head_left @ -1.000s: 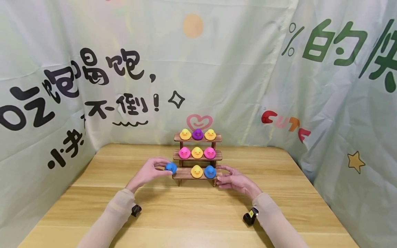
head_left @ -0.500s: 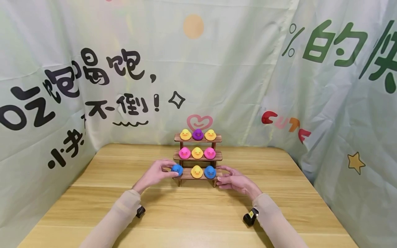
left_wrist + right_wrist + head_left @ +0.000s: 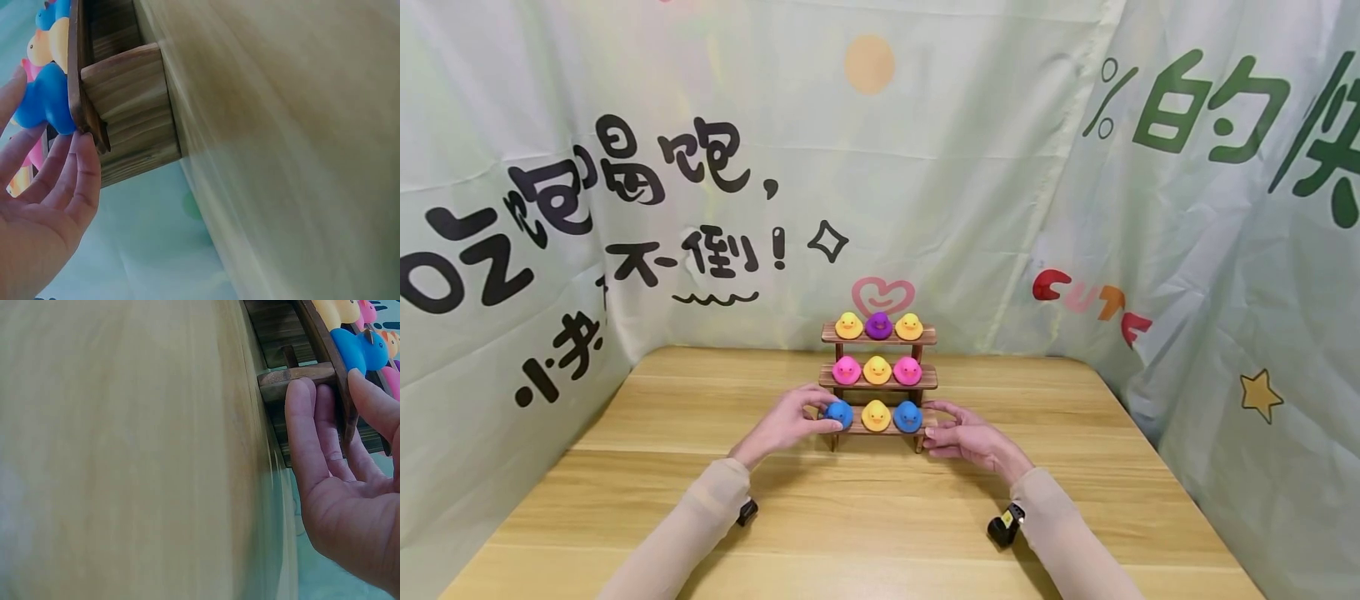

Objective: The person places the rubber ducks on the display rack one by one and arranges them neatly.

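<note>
A three-tier wooden display stand carries small rubber ducks in rows. My left hand pinches a blue rubber duck at the left end of the lowest shelf. In the left wrist view that blue duck sits against the shelf, with fingertips touching the shelf's end. My right hand grips the right end of the same shelf. The right wrist view has its thumb near another blue duck and its fingers against the stand's leg. Between the two blue ducks sits a yellow duck.
Pink ducks flank a yellow one on the middle shelf. On top, a purple duck stands between two yellow ones. The wooden table runs back to a printed cloth backdrop, close behind the stand.
My left hand has moved right with the blue duck, from beyond the shelf's left end to over the lowest shelf, beside the yellow duck. My right hand has stayed put.
</note>
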A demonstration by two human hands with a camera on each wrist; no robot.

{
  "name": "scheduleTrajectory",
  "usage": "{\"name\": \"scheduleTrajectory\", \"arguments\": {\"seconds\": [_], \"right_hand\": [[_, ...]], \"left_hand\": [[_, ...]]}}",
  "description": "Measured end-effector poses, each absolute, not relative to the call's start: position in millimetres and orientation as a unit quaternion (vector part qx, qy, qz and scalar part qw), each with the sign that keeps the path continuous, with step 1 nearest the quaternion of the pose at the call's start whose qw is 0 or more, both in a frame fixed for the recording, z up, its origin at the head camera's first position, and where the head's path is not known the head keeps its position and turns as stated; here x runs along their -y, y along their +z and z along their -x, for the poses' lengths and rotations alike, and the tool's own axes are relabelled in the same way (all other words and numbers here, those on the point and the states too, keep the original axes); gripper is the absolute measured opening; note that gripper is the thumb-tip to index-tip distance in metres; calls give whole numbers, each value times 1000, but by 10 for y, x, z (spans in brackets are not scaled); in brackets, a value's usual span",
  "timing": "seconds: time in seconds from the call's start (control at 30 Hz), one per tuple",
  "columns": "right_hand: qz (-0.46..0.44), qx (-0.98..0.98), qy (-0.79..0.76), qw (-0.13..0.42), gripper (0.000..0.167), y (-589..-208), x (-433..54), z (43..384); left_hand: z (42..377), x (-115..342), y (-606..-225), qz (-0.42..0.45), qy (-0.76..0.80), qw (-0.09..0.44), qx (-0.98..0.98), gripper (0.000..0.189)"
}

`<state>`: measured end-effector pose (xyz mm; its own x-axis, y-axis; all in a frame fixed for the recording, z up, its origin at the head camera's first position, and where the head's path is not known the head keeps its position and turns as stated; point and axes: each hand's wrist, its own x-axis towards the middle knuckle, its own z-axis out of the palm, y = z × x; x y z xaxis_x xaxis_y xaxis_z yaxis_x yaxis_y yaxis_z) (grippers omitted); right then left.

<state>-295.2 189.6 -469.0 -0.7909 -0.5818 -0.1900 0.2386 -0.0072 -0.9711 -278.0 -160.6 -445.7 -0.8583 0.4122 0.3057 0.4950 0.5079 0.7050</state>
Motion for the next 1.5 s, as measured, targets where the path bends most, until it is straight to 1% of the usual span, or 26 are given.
{"name": "scheduleTrajectory", "arguments": {"seconds": [0.17,0.43,0.6,0.83,1.07,1.5], "right_hand": [[134,-640,-697,294,69,-4685,-1897,2953],[135,-641,-695,297,70,-4703,-1905,2958],[141,-639,-695,297,71,-4708,-1917,2963],[138,-638,-696,298,71,-4706,-1922,2975],[119,-635,-704,295,71,-4703,-1901,2970],[121,-640,-701,292,71,-4727,-1897,2965]], "left_hand": [[2773,1583,-4456,266,-407,60,871,37],[2772,1551,-4469,258,-388,58,883,44],[2791,1534,-4480,256,-388,68,883,44],[2812,1517,-4498,255,-389,67,883,41],[2815,1515,-4497,255,-386,72,884,43],[2800,1521,-4488,253,-384,69,885,43]]}}
